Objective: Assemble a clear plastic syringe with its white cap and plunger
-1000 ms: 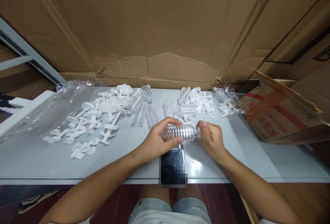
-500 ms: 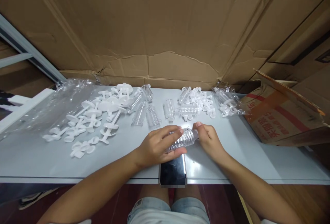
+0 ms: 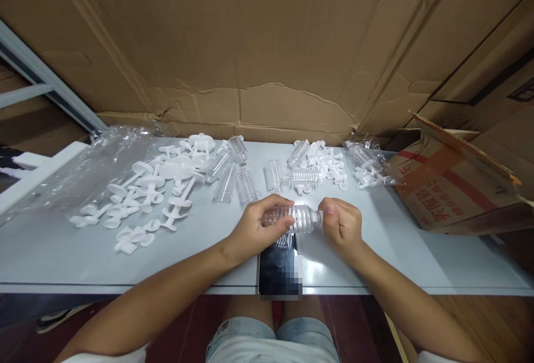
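A clear ribbed bottle (image 3: pixel 303 219) is held on its side above the near part of the table (image 3: pixel 400 257), its body gripped between the thumb and fingers of the left hand (image 3: pixel 261 226). The neck end is pinched in the curled right hand (image 3: pixel 341 224). A dark phone (image 3: pixel 278 268) lies below. White disc-shaped parts (image 3: pixel 179 171) are scattered to the left; more clear bottles (image 3: pixel 273 175) and small white caps (image 3: pixel 327 162) lie beyond the hands. A printed carton (image 3: pixel 448 185) is seen at right.
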`<state>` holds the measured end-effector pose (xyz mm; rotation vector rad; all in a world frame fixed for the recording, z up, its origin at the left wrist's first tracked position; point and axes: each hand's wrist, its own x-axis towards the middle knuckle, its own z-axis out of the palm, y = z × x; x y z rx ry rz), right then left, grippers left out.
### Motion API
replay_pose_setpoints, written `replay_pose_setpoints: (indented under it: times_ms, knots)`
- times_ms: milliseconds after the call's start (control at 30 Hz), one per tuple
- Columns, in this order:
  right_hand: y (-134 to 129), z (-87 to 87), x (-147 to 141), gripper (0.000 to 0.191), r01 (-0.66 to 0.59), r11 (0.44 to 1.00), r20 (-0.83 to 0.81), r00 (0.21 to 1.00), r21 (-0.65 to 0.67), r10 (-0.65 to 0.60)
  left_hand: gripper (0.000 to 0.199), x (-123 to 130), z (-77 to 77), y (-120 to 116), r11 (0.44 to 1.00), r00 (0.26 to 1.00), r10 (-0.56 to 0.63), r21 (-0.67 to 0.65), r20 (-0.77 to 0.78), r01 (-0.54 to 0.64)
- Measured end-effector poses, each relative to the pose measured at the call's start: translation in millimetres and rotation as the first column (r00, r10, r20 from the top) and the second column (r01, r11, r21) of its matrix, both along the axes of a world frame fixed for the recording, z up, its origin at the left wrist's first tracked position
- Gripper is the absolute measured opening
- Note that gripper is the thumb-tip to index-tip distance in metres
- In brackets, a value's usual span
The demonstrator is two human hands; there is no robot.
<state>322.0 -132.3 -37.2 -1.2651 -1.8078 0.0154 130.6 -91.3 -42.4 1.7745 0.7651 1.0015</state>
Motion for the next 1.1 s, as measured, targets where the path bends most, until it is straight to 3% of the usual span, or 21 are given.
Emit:
replay_pose_setpoints:
  times_ms: [67, 133, 233, 267, 300, 333, 367, 400, 467, 500, 533, 600, 667, 733, 800, 867, 967, 1033, 1100]
  knots:
    - [-1, 0.4, -3, 0.040, -0.008, 0.988, -0.112, 0.994, -0.155, -0.009, 0.028, -2, -2.5, 0, 0.939, 0.999, 0.049, 0.340, 0.001, -0.046]
    - [0, -0.7, -6, 0.041, -0.035, 0.951, -0.236, 0.971, -0.308, -0.040, 0.031, -4, -4.8, 0, 0.801, 0.997, 0.079, 0.595, 0.002, -0.065]
    - [6, -3.6, -7, 0.043, -0.109, 0.852, -0.374, 0.921, -0.513, -0.108, 0.039, -7, -6.4, 3, 0.545, 0.988, 0.153, 0.836, -0.031, -0.058]
    - [8, -4.4, -8, 0.043, -0.138, 0.815, -0.401, 0.907, -0.563, -0.124, 0.041, -9, -6.1, 5, 0.477, 0.984, 0.171, 0.878, -0.043, -0.044]
    - [10, -4.9, -8, 0.044, -0.164, 0.786, -0.420, 0.898, -0.596, -0.131, 0.042, -10, -5.2, 6, 0.444, 0.983, 0.176, 0.895, -0.053, -0.031]
    - [11, -5.1, -9, 0.045, -0.180, 0.774, -0.431, 0.893, -0.607, -0.131, 0.041, -10, -3.9, 8, 0.460, 0.984, 0.164, 0.888, -0.062, -0.021]
    - [11, -5.2, -9, 0.045, -0.180, 0.784, -0.432, 0.894, -0.594, -0.122, 0.038, -10, -2.1, 9, 0.521, 0.988, 0.143, 0.853, -0.065, -0.019]
    - [10, -5.1, -8, 0.046, -0.162, 0.815, -0.418, 0.902, -0.556, -0.106, 0.034, -10, -0.1, 10, 0.620, 0.990, 0.124, 0.785, -0.068, -0.024]
    - [8, -4.9, -5, 0.046, -0.086, 0.907, -0.334, 0.941, -0.412, -0.063, 0.027, -8, 3.6, 10, 0.849, 0.993, 0.088, 0.527, -0.073, -0.036]
    - [7, -4.9, -3, 0.045, -0.050, 0.951, -0.265, 0.964, -0.306, -0.035, 0.025, -6, 5.1, 9, 0.937, 0.995, 0.061, 0.349, -0.078, -0.030]
    - [6, -4.9, -1, 0.045, -0.031, 0.981, -0.185, 0.983, -0.189, -0.005, 0.025, -4, 6.2, 8, 0.987, 0.997, 0.021, 0.162, -0.079, -0.008]
    - [5, -4.7, 3, 0.043, -0.035, 0.999, -0.035, 0.999, 0.016, 0.036, 0.029, 1, 7.3, 5, 0.986, 0.995, -0.077, -0.155, -0.062, 0.067]
    - [6, -4.0, 6, 0.041, -0.033, 0.995, 0.044, 0.999, 0.097, 0.029, 0.031, 3, 6.9, 1, 0.961, 0.993, -0.104, -0.264, -0.055, 0.086]
    - [6, -3.2, 5, 0.041, 0.014, 1.000, 0.022, 1.000, 0.019, -0.015, 0.027, 4, 5.6, -1, 0.992, 0.996, -0.021, -0.130, -0.085, 0.010]
    - [6, -3.4, 1, 0.042, 0.033, 0.988, -0.061, 0.997, -0.152, -0.042, 0.024, 2, 3.4, -2, 0.984, 0.990, 0.091, 0.166, -0.106, -0.072]
    - [7, -5.4, -3, 0.044, -0.004, 0.942, -0.163, 0.985, -0.335, -0.054, 0.026, -2, 0.7, -1, 0.881, 0.984, 0.144, 0.466, -0.103, -0.080]
    - [10, -10.6, -8, 0.045, -0.084, 0.845, -0.298, 0.950, -0.528, -0.092, 0.034, -8, -3.2, 2, 0.616, 0.977, 0.179, 0.787, -0.113, -0.022]
    - [13, -12.9, -10, 0.045, -0.143, 0.792, -0.366, 0.924, -0.593, -0.108, 0.038, -11, -4.3, 6, 0.452, 0.967, 0.209, 0.891, -0.143, 0.034]
    - [14, -12.1, -10, 0.046, -0.190, 0.768, -0.412, 0.905, -0.612, -0.105, 0.039, -13, -3.4, 8, 0.386, 0.966, 0.209, 0.920, -0.154, 0.064]
